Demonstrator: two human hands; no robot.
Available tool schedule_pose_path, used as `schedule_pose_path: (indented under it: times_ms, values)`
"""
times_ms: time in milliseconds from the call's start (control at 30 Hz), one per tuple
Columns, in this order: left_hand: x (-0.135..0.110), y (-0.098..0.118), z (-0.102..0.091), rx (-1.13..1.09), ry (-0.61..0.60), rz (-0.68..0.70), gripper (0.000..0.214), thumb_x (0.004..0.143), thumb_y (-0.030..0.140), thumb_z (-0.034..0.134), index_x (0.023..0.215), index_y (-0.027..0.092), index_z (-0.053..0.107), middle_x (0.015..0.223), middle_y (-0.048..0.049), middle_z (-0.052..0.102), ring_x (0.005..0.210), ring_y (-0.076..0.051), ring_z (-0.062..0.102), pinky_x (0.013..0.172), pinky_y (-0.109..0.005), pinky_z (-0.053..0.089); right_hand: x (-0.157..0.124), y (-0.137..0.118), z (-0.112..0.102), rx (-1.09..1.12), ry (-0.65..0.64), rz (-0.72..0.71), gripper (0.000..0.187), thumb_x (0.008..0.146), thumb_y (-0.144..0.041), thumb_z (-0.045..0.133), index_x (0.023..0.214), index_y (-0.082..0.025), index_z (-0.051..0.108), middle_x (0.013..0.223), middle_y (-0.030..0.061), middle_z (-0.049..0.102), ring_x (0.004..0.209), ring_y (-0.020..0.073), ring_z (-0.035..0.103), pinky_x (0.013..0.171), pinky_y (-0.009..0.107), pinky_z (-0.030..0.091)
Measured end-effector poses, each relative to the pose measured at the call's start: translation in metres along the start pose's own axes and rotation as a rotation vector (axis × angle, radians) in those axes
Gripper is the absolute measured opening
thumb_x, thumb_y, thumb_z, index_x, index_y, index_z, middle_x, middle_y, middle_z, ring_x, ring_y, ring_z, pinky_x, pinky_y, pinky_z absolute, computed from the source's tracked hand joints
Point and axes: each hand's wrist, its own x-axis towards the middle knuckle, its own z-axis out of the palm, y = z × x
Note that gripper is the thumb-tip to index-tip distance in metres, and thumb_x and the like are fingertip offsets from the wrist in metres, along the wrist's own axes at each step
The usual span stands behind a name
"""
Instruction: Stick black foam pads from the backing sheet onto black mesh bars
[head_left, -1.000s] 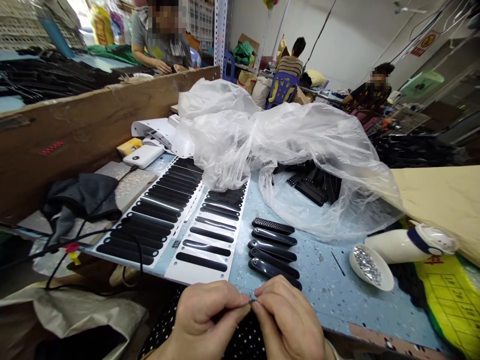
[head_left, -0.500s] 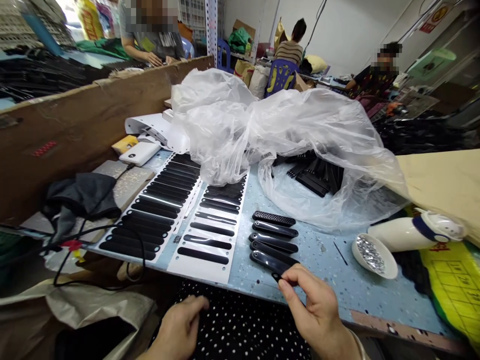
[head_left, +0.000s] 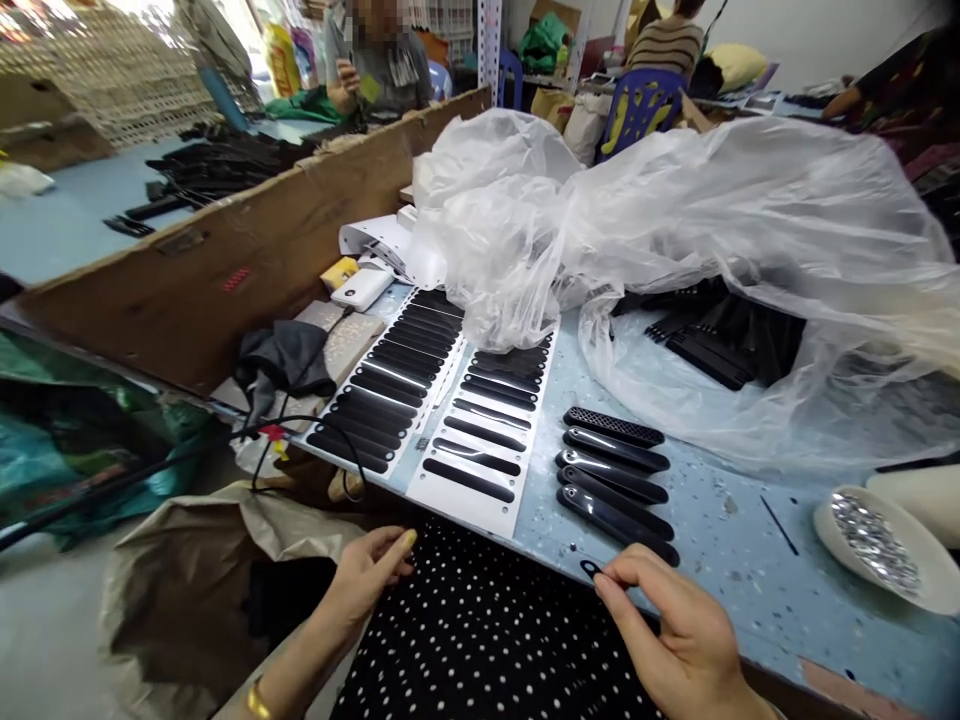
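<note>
My right hand (head_left: 679,620) is closed in a pinch on a thin black strip with a round hole (head_left: 589,568) in its end, just over the table's front edge. The rest of that strip is hidden by the fingers. Beyond it lie several glossy black handle-like pieces (head_left: 615,520) in a fanned column, the farthest one with a dotted texture. My left hand (head_left: 367,575) hovers above my lap, fingers loosely curled and apart, with nothing visible in it. Its thumb has a yellow tip. White backing sheets (head_left: 495,513) carrying rows of black strips (head_left: 469,480) lie forward of it.
A clear plastic bag (head_left: 510,230) spreads over the back, black combs (head_left: 705,350) beneath it. At right stands a white bowl (head_left: 937,590) of small silvery bits. A wooden board (head_left: 300,210) borders the left. An open sack (head_left: 142,600) sits below. A person (head_left: 390,70) works beyond.
The view has swung left and down. My right hand has drawn the strip away from the black pieces, toward the table's edge. The left hand has turned, showing its thumb's yellow tip.
</note>
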Motion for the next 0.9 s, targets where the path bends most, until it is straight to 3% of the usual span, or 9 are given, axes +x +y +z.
schedule_pose_path:
  times_ms: [33,167,267,400,500,600,667,800,900]
  values:
    - [-0.009,0.009,-0.001,-0.121,-0.074,-0.018,0.057,0.087,0.062,0.05,0.102,0.009,0.068,0.087,-0.0145,0.077,0.075,-0.024,0.073,0.066,-0.031,0.055,-0.001,0.002,0.001,0.004,-0.013,-0.006,0.013,0.089,-0.009,0.055,0.08,-0.019,0.057,0.066,-0.0003,0.056,0.056,0.0126,0.057,0.052,0.023,0.046]
    - [-0.038,0.039,0.009,-0.831,-0.57,-0.131,0.072,0.09,0.069,0.038,0.087,0.005,0.073,0.072,-0.0196,0.076,0.053,-0.02,0.071,0.043,-0.018,0.043,-0.005,0.003,0.007,0.026,-0.041,0.0,0.013,0.089,-0.01,0.055,0.081,-0.019,0.057,0.065,-0.0005,0.055,0.055,0.013,0.057,0.052,0.024,0.046]
    - [-0.047,0.049,0.021,-1.011,-0.812,-0.097,0.085,0.09,0.073,0.03,0.082,0.001,0.074,0.07,-0.0253,0.075,0.05,-0.025,0.073,0.033,-0.017,0.037,-0.01,0.001,0.008,0.06,-0.039,0.018,0.009,0.088,-0.011,0.057,0.084,-0.019,0.058,0.068,0.0007,0.057,0.058,0.0142,0.059,0.054,0.024,0.048]
    - [-0.047,0.061,0.037,-1.058,-0.984,-0.109,0.097,0.085,0.081,0.022,0.077,0.001,0.075,0.067,-0.0264,0.074,0.048,-0.027,0.072,0.027,-0.018,0.035,-0.01,-0.002,0.004,0.136,-0.096,0.074,0.01,0.09,-0.013,0.053,0.087,-0.018,0.06,0.07,0.0019,0.058,0.061,0.0155,0.06,0.057,0.025,0.048]
    - [-0.04,0.08,0.049,-0.946,-0.955,-0.112,0.088,0.083,0.081,0.032,0.074,0.004,0.074,0.061,-0.0221,0.073,0.043,-0.023,0.07,0.028,-0.017,0.035,0.001,-0.006,-0.002,0.182,-0.126,0.141,0.016,0.091,-0.015,0.049,0.082,-0.018,0.061,0.067,0.0012,0.059,0.06,0.0141,0.06,0.057,0.024,0.047]
    - [-0.027,0.108,0.066,-0.65,-0.737,0.046,0.048,0.08,0.057,0.068,0.08,0.009,0.072,0.063,-0.0124,0.074,0.043,-0.016,0.068,0.034,-0.013,0.035,0.018,-0.01,-0.007,0.236,-0.147,0.295,0.021,0.09,-0.017,0.051,0.072,-0.018,0.061,0.062,0.0003,0.06,0.057,0.0127,0.06,0.057,0.022,0.046]
    - [-0.02,0.128,0.079,-0.475,-0.666,0.157,0.034,0.075,0.043,0.078,0.082,0.011,0.07,0.065,-0.0068,0.073,0.044,-0.012,0.066,0.037,-0.012,0.035,0.03,-0.011,-0.008,0.27,-0.143,0.384,0.021,0.088,-0.018,0.054,0.069,-0.017,0.062,0.06,-0.0001,0.06,0.055,0.0121,0.059,0.054,0.021,0.045]
    - [-0.013,0.159,0.099,-0.355,-0.754,0.22,0.032,0.075,0.042,0.076,0.074,0.012,0.065,0.057,-0.0031,0.069,0.04,-0.011,0.061,0.036,-0.014,0.032,0.046,-0.005,-0.009,0.317,-0.115,0.425,0.02,0.084,-0.018,0.057,0.067,-0.015,0.067,0.061,0.0007,0.061,0.053,0.0121,0.061,0.049,0.02,0.046]
    - [-0.005,0.174,0.105,-0.432,-0.706,0.22,0.031,0.074,0.039,0.075,0.067,0.012,0.063,0.054,-0.0027,0.067,0.037,-0.009,0.058,0.036,-0.014,0.031,0.052,0.009,-0.017,0.402,-0.021,0.433,0.015,0.084,-0.021,0.06,0.085,-0.016,0.074,0.071,0.004,0.069,0.054,0.0144,0.067,0.047,0.021,0.051]
